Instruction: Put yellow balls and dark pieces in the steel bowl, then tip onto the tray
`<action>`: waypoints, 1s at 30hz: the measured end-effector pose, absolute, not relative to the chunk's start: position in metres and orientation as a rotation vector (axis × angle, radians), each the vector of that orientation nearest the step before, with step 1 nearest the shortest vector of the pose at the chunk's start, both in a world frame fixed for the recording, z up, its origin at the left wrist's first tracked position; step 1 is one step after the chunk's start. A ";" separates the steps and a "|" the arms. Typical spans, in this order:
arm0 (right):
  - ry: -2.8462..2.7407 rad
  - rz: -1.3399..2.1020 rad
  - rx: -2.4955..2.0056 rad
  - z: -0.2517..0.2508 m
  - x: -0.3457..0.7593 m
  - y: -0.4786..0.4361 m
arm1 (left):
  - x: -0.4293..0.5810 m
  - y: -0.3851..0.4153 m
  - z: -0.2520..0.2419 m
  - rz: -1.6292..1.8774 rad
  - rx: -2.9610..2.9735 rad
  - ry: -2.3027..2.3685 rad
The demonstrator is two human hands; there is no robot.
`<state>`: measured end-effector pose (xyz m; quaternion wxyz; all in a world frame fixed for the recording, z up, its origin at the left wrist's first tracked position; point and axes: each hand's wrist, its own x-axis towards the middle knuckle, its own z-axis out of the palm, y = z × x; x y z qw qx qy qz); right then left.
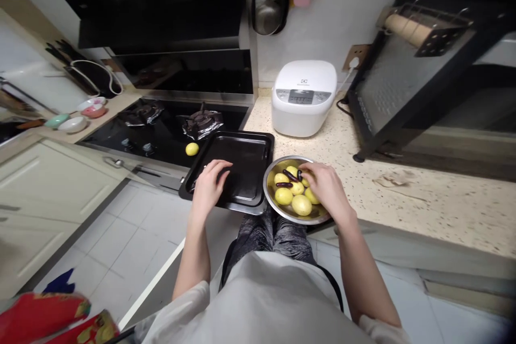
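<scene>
"Since the steel bowl (pixel 296 220) sits right at the front edge of the table (pixel 407 204), what worries you?"

"A knock. The right hand (pixel 322 185) seems to pinch a dark slender piece (pixel 299 175) over the yellow rounds (pixel 301 205), potatoes perhaps; a forearm pressing the rim might tip it."

"And the left hand (pixel 208 185)?"

"Empty, fingers loosely curled above the left side of the black baking tray (pixel 245 164). That front-left corner juts past the hob (pixel 169 134), so leaning there could tilt it."

"Anything loose?"

"One yellow round (pixel 192 149) near the hob's front edge; a nudge could roll it off."

"Obstacles?"

"The tray crowds the bowl's left; the white rice cooker (pixel 304 113) stands behind."
</scene>
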<state>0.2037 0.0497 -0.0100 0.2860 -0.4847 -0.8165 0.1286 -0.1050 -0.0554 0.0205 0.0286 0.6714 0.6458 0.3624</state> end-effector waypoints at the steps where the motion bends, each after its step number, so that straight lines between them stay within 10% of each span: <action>1: -2.164 0.339 -1.275 -0.011 0.204 0.048 | -0.115 -0.059 0.021 1.032 2.038 2.087; 18: -2.039 0.267 -1.073 -0.006 0.217 0.002 | -0.164 -0.069 0.005 0.221 1.719 2.647; 30: -1.938 0.219 -1.052 0.002 0.217 -0.014 | -0.155 -0.059 0.002 0.932 1.859 2.471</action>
